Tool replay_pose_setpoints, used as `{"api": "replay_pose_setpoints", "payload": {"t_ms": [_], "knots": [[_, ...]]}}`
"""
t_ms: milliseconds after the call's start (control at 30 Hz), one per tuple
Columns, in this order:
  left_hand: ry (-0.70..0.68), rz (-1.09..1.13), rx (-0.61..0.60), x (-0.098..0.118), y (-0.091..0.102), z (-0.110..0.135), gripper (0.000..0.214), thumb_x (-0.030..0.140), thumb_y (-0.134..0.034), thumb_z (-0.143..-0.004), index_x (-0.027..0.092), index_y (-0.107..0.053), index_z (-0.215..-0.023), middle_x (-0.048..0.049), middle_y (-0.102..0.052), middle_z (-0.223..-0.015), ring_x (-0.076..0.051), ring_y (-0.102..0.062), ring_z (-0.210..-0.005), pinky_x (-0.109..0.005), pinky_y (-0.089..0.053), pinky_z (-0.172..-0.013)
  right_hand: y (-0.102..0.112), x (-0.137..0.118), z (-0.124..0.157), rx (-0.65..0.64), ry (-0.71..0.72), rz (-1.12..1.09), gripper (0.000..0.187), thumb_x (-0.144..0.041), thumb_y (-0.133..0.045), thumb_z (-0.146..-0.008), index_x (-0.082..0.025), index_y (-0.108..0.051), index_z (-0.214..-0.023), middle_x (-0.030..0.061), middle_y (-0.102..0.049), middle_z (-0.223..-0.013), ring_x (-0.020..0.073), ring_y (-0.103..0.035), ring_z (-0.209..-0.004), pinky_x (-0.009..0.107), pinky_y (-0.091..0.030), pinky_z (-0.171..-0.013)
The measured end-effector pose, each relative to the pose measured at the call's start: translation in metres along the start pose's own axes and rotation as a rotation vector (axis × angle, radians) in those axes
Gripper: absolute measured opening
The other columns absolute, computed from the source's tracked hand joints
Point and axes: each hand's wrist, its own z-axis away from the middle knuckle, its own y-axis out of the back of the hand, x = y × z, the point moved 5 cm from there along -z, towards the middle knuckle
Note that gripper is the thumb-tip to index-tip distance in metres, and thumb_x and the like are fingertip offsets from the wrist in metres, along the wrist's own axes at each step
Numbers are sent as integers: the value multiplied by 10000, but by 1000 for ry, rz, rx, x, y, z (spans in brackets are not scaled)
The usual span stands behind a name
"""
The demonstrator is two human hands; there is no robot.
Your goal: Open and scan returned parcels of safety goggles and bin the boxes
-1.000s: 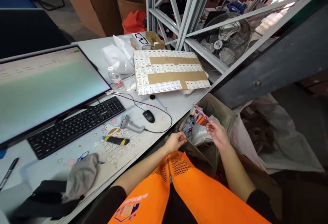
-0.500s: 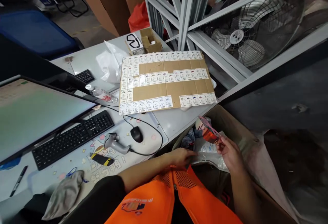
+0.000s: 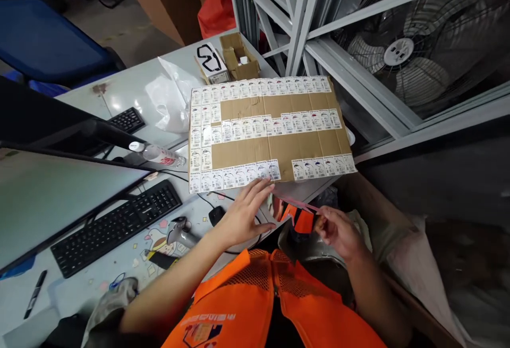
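My left hand is stretched out, its fingertips at the lower edge of a cardboard sheet that carries rows of white printed labels. The fingers are apart, next to a label on the bottom row. In my right hand the fingers pinch a thin pink strip-like item with an orange-and-black printed piece by it. Its exact kind is not clear. It is held just below the board, above an open bin with clear plastic packaging in it.
On the desk to the left are a keyboard, a monitor, a barcode scanner, a mouse and a plastic bottle. Small boxes stand behind the board. A metal frame and a fan are at right.
My left hand has moved up from near my vest to the board's lower edge. The right hand has brought the pink item left, toward the board. The view has shifted slightly.
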Motion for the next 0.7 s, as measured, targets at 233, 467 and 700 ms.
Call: {"api": "replay_pose_setpoints", "payload": {"t_ms": [233, 467, 700], "knots": [[-24, 127, 24, -19, 7, -24, 555, 230, -671, -1014, 310, -525, -1543, -108, -718, -1440, -277, -728, -1279, -442, -612, -1065, -18, -2, -19, 74, -137, -85, 499, -557, -984, -588, -217, -626, -662, -10, -615, -544, 114, -505, -420, 183, -299, -316], [106, 207, -22, -52, 18, -33, 375, 382, -779, -949, 288, -705, -1304, -39, -809, -1023, -217, -791, -857, -315, -633, -737, -22, -17, -52, -5, 2, 38, 508, -658, -884, -768, -208, -666, -680, 14, -609, -615, 143, -557, -479, 244, -430, -384], [229, 297, 52, -64, 32, -52, 247, 313, -758, -905, 248, -712, -1139, -3, -797, -906, -155, -752, -708, -212, -579, -570, -20, -43, -88, -31, 236, 183, 466, -635, -903, -782, -267, -809, -1052, 38, -733, -886, 179, -664, -701, 288, -584, -580]]}}
